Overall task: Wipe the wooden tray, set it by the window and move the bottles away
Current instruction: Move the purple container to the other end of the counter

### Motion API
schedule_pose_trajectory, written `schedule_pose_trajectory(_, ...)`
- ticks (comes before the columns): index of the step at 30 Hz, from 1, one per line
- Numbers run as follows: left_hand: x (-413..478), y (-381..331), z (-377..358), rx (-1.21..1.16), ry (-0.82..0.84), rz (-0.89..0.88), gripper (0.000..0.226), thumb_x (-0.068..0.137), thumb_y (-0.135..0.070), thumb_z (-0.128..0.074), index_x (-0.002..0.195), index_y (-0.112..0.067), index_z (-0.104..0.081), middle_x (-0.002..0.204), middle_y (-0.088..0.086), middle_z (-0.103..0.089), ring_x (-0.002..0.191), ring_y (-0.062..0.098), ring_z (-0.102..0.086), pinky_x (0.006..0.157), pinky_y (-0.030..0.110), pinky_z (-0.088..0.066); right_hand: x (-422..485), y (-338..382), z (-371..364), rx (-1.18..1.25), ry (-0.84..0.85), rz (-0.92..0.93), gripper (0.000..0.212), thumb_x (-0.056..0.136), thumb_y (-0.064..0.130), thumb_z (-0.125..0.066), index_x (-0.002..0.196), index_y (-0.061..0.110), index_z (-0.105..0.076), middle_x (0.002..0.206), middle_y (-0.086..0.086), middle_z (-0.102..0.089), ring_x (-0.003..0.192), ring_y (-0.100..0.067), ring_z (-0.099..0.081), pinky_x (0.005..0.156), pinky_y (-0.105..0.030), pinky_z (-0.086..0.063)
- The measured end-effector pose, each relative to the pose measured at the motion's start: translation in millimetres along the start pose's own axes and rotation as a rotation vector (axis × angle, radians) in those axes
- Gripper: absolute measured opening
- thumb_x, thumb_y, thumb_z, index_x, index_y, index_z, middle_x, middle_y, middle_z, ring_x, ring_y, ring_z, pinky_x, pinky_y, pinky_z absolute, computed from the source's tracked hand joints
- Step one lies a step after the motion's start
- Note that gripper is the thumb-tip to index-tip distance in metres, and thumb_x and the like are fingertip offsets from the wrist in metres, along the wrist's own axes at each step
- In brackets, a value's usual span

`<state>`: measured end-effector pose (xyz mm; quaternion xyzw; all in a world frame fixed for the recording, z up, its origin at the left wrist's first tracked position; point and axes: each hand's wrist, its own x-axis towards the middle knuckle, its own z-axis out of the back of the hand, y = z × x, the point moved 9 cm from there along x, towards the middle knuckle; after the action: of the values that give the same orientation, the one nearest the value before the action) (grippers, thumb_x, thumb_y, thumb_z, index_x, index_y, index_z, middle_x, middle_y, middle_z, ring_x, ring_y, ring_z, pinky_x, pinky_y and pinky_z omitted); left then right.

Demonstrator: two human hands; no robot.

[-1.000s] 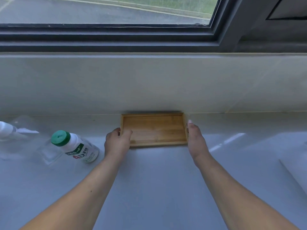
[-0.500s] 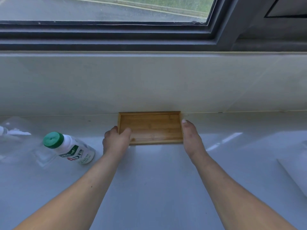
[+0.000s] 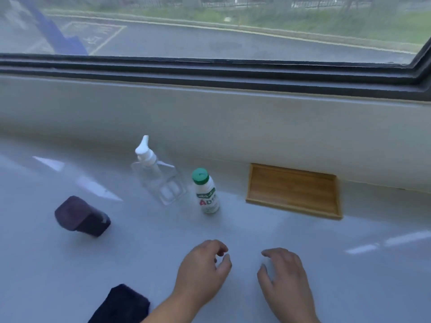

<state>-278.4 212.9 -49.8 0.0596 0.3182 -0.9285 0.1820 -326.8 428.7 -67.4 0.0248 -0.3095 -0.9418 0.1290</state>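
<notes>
Pale glossy counter (image 3: 349,264) below a window (image 3: 210,31), wooden tray (image 3: 293,191) right of centre against the wall, white green-capped bottle (image 3: 206,192) and clear pump bottle (image 3: 156,173) at centre, left hand (image 3: 203,271) and right hand (image 3: 284,276) low in frame, loosely curled, holding nothing, dark cloth (image 3: 121,304) at bottom left

Wooden tray (image 3: 293,191), right of centre: light wood, visible grain, matt. Surface (image 3: 303,231): smooth, glossy, pale, carrying streaks of reflected light. Pump bottle (image 3: 156,173), centre: clear plastic body, white plastic pump. Small bottle (image 3: 206,192) beside it: white opaque plastic, green cap. Dark cloth (image 3: 122,305), lower left: soft, matt.
</notes>
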Motion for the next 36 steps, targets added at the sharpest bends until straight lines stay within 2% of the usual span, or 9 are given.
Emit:
schedule_pose_trajectory(6,-41,140,129,-0.084,-0.289,0.333,0.011,0.09,-0.049,-0.061,0.095,-0.04,-0.062,0.097,-0.027,-0.063,0.083,-0.006,-0.058,0.068,0.016,-0.041,-1,153,-89,0.091,0.178,0.146,0.032,0.083,0.036,-0.059,0.109,0.023,-0.073,0.108,0.009,-0.068,0.108,-0.018,-0.058,0.091,-0.03,-0.05)
schedule_pose_trajectory(11,-76,266,213,-0.212,-0.478,0.612,0.031,0.083,-0.053,-0.067,0.104,-0.031,-0.059,0.11,-0.012,-0.064,0.097,0.014,-0.061,0.084,0.038,-0.052,-2,276,-170,0.204,0.427,0.063,0.041,0.095,0.037,-0.056,0.135,0.032,-0.059,0.133,0.018,-0.055,0.131,-0.007,-0.04,0.105,-0.025,-0.039)
schedule_pose_trajectory(15,-60,317,276,-0.133,-0.55,0.491,0.085,0.074,-0.064,-0.076,0.141,-0.025,-0.042,0.145,-0.003,-0.045,0.128,0.025,-0.045,0.097,0.045,-0.048,1,342,-237,0.539,0.529,-0.295,0.046,0.097,0.036,-0.057,0.143,0.034,-0.053,0.142,0.008,-0.054,0.122,-0.01,-0.053,0.098,-0.028,-0.044)
schedule_pose_trajectory(18,-10,315,301,0.01,-0.338,0.338,0.106,0.069,-0.075,-0.072,0.155,-0.032,-0.027,0.163,-0.005,-0.024,0.144,0.024,-0.027,0.11,0.046,-0.04,4,373,-271,0.709,0.531,-0.544,0.052,0.099,0.04,-0.057,0.15,0.033,-0.046,0.143,0.007,-0.052,0.123,-0.013,-0.052,0.102,-0.033,-0.044)
schedule_pose_trajectory(20,18,309,303,0.134,-0.192,0.26,0.106,0.066,-0.078,-0.068,0.154,-0.036,-0.029,0.165,-0.003,-0.023,0.144,0.027,-0.029,0.109,0.047,-0.041,8,383,-287,0.752,0.515,-0.621,0.056,0.096,0.041,-0.056,0.151,0.033,-0.045,0.137,0.007,-0.055,0.118,-0.016,-0.053,0.102,-0.036,-0.045)
schedule_pose_trajectory(22,35,308,297,0.169,-0.095,0.242,0.096,0.064,-0.072,-0.068,0.147,-0.036,-0.038,0.155,-0.002,-0.039,0.134,0.026,-0.04,0.101,0.045,-0.048,9,387,-300,0.803,0.508,-0.681,0.065,0.083,0.041,-0.054,0.148,0.034,-0.046,0.129,-0.001,-0.064,0.104,-0.019,-0.056,0.093,-0.036,-0.048)
schedule_pose_trajectory(26,41,310,291,0.128,-0.078,0.225,0.09,0.064,-0.062,-0.073,0.141,-0.03,-0.04,0.131,-0.005,-0.049,0.119,0.023,-0.047,0.088,0.039,-0.051,7,386,-317,0.906,0.512,-0.701,0.054,0.076,0.033,-0.05,0.129,0.032,-0.063,0.117,-0.005,-0.075,0.087,-0.016,-0.064,0.08,-0.032,-0.052)
schedule_pose_trajectory(31,34,313,293,0.096,-0.092,0.217,0.103,0.059,-0.064,-0.073,0.148,-0.033,-0.031,0.129,-0.003,-0.047,0.119,0.023,-0.047,0.09,0.04,-0.052,7,386,-322,0.946,0.518,-0.662,0.046,0.082,0.029,-0.051,0.124,0.036,-0.068,0.107,0.001,-0.079,0.087,-0.013,-0.072,0.093,-0.039,-0.057)
schedule_pose_trajectory(36,18,309,307,0.074,-0.202,0.242,0.104,0.059,-0.064,-0.072,0.149,-0.036,-0.029,0.126,-0.003,-0.046,0.118,0.022,-0.045,0.09,0.036,-0.049,10,390,-324,0.991,0.522,-0.671,0.06,0.074,0.048,-0.054,0.132,0.036,-0.062,0.116,0.01,-0.077,0.105,-0.014,-0.074,0.099,-0.043,-0.057)
